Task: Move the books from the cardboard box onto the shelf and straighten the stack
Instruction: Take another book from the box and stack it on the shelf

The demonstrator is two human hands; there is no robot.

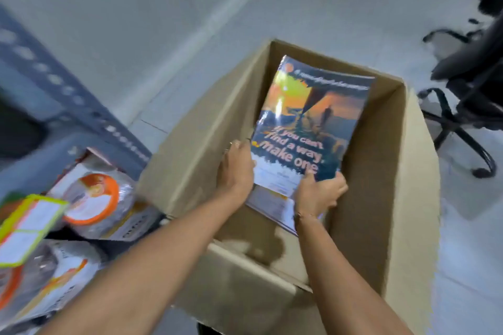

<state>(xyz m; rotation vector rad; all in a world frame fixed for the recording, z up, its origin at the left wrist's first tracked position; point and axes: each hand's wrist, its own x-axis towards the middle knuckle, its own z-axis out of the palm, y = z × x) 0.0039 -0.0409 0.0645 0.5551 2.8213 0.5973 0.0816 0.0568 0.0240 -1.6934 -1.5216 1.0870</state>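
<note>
Mid-pickup: left hand [236,168] and right hand [317,193], fingers closed on near edge of glossy books [310,128], tilted up inside cardboard box [402,171]. Next, probably: lift clear, swing left to shelf [81,106].

book [310,122] — orange-blue cover | box [190,149] — tan | chair [468,106] — seemingly black

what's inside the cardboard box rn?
A shrink-wrapped stack of books, tilted, gripped by the left hand and right hand. Cardboard box floor beneath the stack is hidden.
</note>
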